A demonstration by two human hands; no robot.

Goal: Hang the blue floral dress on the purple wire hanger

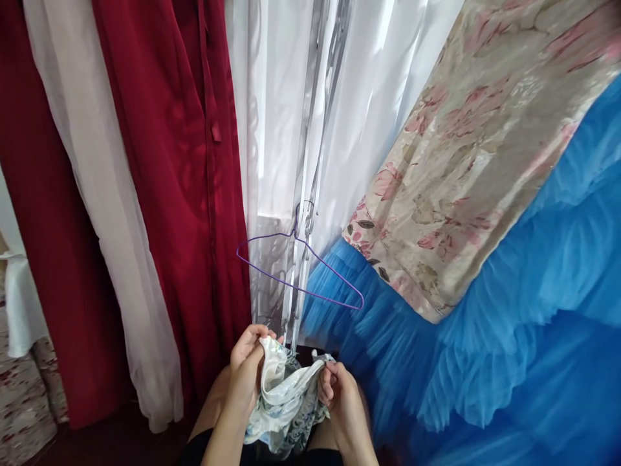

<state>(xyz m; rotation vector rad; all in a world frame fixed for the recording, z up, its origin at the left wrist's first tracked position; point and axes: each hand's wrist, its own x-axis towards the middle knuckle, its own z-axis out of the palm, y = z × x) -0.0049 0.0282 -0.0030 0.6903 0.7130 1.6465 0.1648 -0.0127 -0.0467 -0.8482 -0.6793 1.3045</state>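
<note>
A white garment [288,401] with a blue and green print hangs bunched between my two hands above my lap. My left hand [250,362] pinches its upper left edge, fingers closed on the cloth. At the upper right edge, my right hand [342,388] grips the fabric between thumb and fingers. The cloth sags in folds between them, and its exact kind of garment cannot be made out. Just beyond my hands, a purple wire hanger [320,295] hangs bare by its hook from a white metal stand [303,259].
Long dark red fabric [169,162] and a pale sheer length [116,213] hang at the left. White curtains [276,97] are behind the stand. To the right hang a floral satin garment [451,168] and a ruffled blue tulle skirt [485,362]. Patterned upholstery [24,401] shows at lower left.
</note>
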